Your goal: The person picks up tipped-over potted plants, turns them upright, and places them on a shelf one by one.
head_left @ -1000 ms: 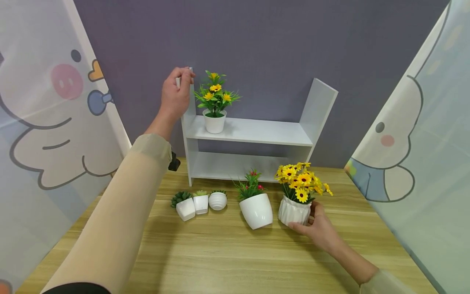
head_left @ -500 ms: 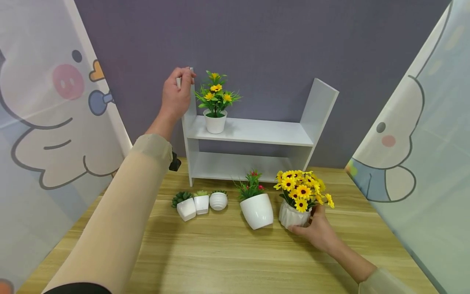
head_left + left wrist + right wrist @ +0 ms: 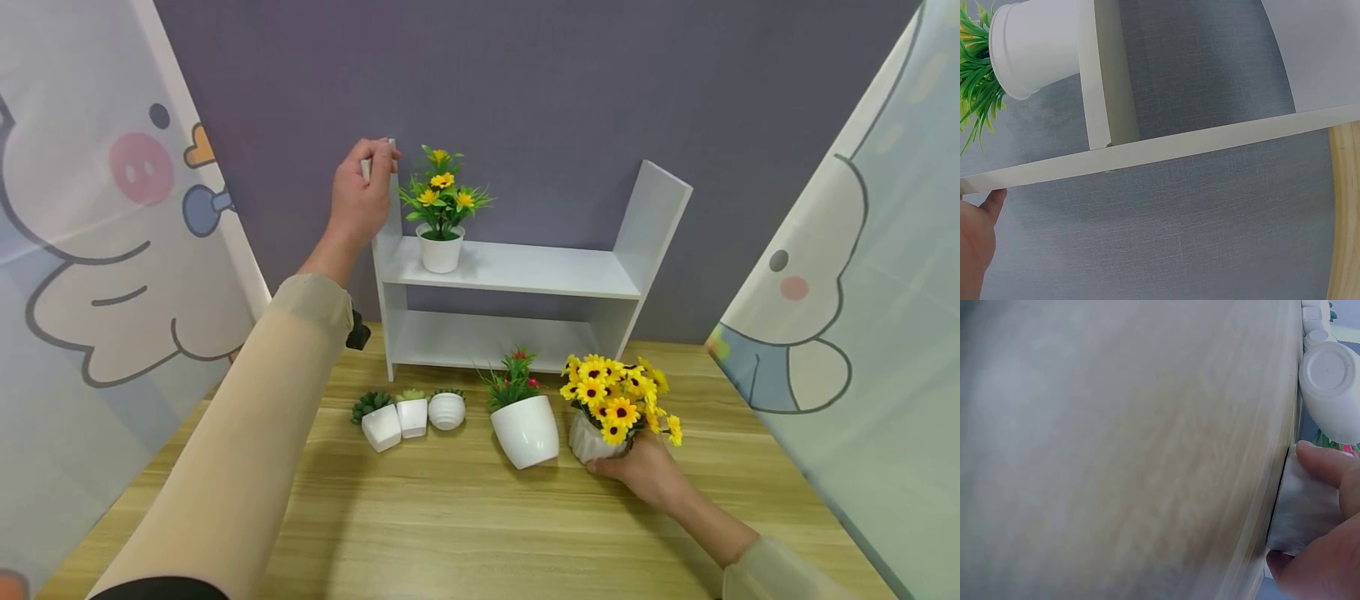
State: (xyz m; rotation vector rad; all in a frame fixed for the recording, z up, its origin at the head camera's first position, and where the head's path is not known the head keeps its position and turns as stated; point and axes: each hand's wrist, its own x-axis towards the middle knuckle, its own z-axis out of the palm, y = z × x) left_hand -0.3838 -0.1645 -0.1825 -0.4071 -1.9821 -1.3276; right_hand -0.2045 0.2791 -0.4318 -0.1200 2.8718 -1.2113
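My left hand (image 3: 362, 193) grips the top of the left side panel of a white shelf (image 3: 540, 268). A thumb or finger shows at that panel's edge in the left wrist view. With thumb and fingers my right hand (image 3: 649, 477) holds a ribbed white flowerpot (image 3: 591, 442) of yellow sunflowers (image 3: 621, 412) on the table. Its thumb lies along the pot's near side; the other fingers are mostly hidden behind the flowers. In the right wrist view the pot's base (image 3: 1304, 512) is close to the table surface.
On the upper shelf board stands a white pot with yellow flowers (image 3: 441, 250). A larger white pot (image 3: 527, 432) with red flowers lies tilted beside the sunflowers. Farther left lie small succulent pots (image 3: 381, 427), (image 3: 412, 418) and a round one (image 3: 447, 412). Printed curtains (image 3: 810, 333) flank the table.
The sunflower pot has tipped toward me in my right hand, its blooms coming lower and covering more of the pot. My left hand stays on the shelf panel.
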